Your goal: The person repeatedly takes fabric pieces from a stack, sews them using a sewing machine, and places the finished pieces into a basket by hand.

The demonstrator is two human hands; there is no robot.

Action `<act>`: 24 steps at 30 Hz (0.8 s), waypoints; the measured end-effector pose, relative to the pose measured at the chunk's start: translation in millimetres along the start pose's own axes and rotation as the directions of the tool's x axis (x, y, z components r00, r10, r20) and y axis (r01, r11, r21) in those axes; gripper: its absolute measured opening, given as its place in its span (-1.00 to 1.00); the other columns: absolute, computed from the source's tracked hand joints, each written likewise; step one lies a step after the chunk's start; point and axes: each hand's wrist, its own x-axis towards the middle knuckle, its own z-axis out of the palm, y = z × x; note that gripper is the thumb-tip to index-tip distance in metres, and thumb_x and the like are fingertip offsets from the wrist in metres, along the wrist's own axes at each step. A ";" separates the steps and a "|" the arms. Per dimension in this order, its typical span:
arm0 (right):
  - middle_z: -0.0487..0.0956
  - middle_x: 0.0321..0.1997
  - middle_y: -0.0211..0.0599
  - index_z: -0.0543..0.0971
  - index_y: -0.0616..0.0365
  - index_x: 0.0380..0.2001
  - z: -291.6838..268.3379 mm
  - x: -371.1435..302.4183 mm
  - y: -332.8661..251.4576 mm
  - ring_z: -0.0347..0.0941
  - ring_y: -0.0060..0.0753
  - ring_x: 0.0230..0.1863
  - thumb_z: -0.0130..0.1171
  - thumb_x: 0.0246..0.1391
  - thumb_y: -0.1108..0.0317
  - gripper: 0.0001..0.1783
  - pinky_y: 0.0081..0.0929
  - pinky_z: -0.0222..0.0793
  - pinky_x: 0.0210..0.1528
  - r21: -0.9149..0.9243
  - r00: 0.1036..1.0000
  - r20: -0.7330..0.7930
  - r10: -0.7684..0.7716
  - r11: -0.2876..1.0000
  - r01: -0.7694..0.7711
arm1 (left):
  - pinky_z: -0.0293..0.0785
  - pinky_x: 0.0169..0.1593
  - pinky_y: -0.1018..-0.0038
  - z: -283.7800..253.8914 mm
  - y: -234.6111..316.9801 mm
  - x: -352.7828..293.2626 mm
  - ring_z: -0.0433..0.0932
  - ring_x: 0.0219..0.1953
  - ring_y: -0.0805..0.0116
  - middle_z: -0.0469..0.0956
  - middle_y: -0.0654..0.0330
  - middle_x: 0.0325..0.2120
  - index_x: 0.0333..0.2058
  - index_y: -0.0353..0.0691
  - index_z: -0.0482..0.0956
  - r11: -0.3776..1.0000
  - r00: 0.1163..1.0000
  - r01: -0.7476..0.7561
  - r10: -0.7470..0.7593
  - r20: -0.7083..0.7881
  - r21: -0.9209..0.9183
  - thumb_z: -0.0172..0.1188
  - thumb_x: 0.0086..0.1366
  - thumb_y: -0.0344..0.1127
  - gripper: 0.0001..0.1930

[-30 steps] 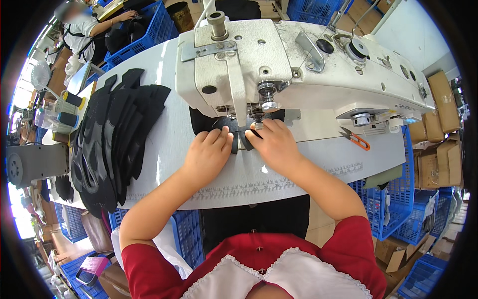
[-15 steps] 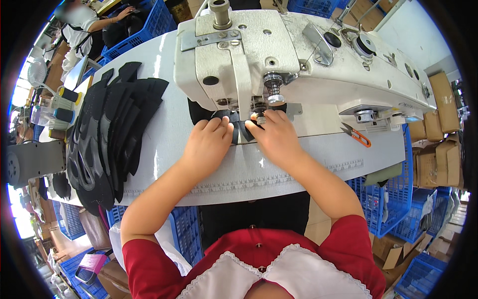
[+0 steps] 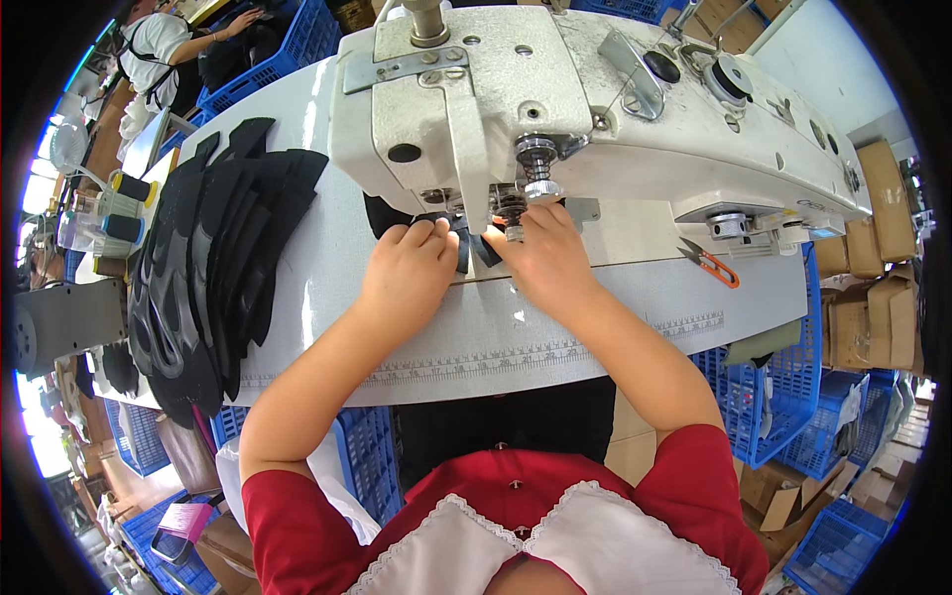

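Note:
A white sewing machine (image 3: pixel 535 89) stands across the far side of the grey table. Under its needle area lies a black fabric piece (image 3: pixel 478 250), partly hidden by the machine head and my fingers. My left hand (image 3: pixel 409 266) has its fingers curled and closed on the left part of the fabric, just left of the presser area. On the other side my right hand (image 3: pixel 543 253) pinches the fabric's right part, its fingers close beside the metal tension knob (image 3: pixel 540 188). The needle and stitching point cannot be made out.
Left on the table is a pile of black cut pieces (image 3: pixel 213 268). Orange-handled thread snips (image 3: pixel 709 263) lie at the right. Thread spools (image 3: pixel 129 208) stand far left, and blue crates (image 3: pixel 764 397) flank the table. Another person (image 3: pixel 164 50) works at the back left.
Both hands have shifted very slightly left with the fabric, still at the needle area. The view has moved a little; the pile and snips lie as before.

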 end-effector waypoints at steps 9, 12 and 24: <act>0.56 -0.23 -0.35 0.56 0.09 -0.53 -2.7 0.0 1.2 0.43 -0.34 -0.10 0.14 -0.19 0.41 -0.93 -0.35 0.29 0.05 -0.006 1.000 -0.002 -0.011 1.000 0.011 | 0.40 -0.16 0.45 0.7 -1.6 0.9 0.50 -0.16 0.34 0.59 0.12 -0.16 -0.23 -0.35 0.56 0.995 0.997 -0.065 0.067 -0.029 0.073 0.14 -0.01 -0.36 -0.68; 0.56 -0.23 -0.35 0.56 0.10 -0.53 -4.3 1.0 0.0 0.44 -0.34 -0.09 0.14 -0.19 0.41 -0.93 -0.35 0.28 0.06 0.006 1.000 0.008 -0.011 1.000 0.011 | 0.40 -0.15 0.45 -0.7 -1.2 0.4 0.50 -0.16 0.34 0.59 0.12 -0.16 -0.23 -0.35 0.56 0.996 0.997 -0.064 0.067 -0.038 0.062 0.14 -0.01 -0.36 -0.68; 0.55 -0.23 -0.33 0.55 0.11 -0.52 -6.6 0.9 -0.7 0.42 -0.33 -0.10 0.12 -0.19 0.44 -0.93 -0.33 0.28 0.05 -0.005 1.000 0.023 -0.018 1.000 0.018 | 0.39 -0.14 0.45 3.1 -1.7 -0.4 0.50 -0.15 0.35 0.59 0.11 -0.14 -0.25 -0.33 0.57 0.998 0.997 -0.060 0.061 -0.051 0.034 0.13 -0.01 -0.35 -0.69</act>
